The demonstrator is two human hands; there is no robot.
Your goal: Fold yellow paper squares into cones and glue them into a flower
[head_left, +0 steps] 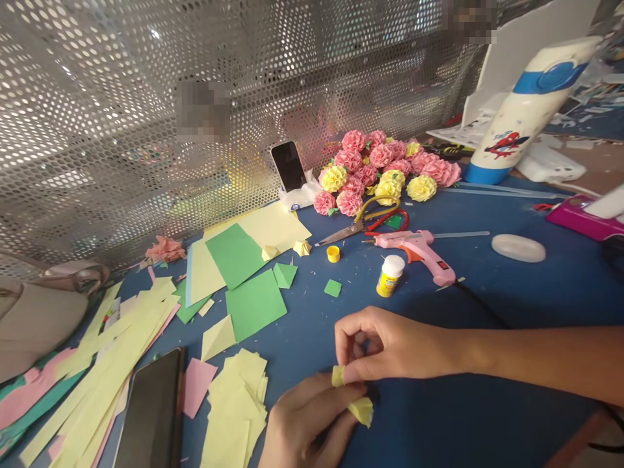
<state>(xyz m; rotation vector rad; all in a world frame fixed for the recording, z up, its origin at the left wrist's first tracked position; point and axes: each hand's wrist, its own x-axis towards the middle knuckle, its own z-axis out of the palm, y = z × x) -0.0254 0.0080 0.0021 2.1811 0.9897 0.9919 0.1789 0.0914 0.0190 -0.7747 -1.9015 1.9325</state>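
Low in the head view, my left hand (pixel 312 419) is closed around a small folded piece of yellow paper (pixel 361 411); part of it pokes out past the fingers. Just above, my right hand (pixel 373 344) pinches a yellow paper edge (pixel 337 376) between thumb and fingers. Whether both bits belong to one piece is hidden by the fingers. Left of my hands lies a stack of cut yellow paper squares (pixel 236 406). A white and yellow glue bottle (pixel 390 276) stands beyond my right hand, with its yellow cap (pixel 333 253) off to the left.
Pink and yellow paper flowers (pixel 380 166) are heaped at the back near scissors (pixel 361 224). A pink glue gun (pixel 422 250) lies right of centre. Also around are green sheets (pixel 256 304), yellow strips (pixel 112 364), a dark phone (pixel 151 409), a propped phone (pixel 288 166) and a bottle (pixel 529 110).
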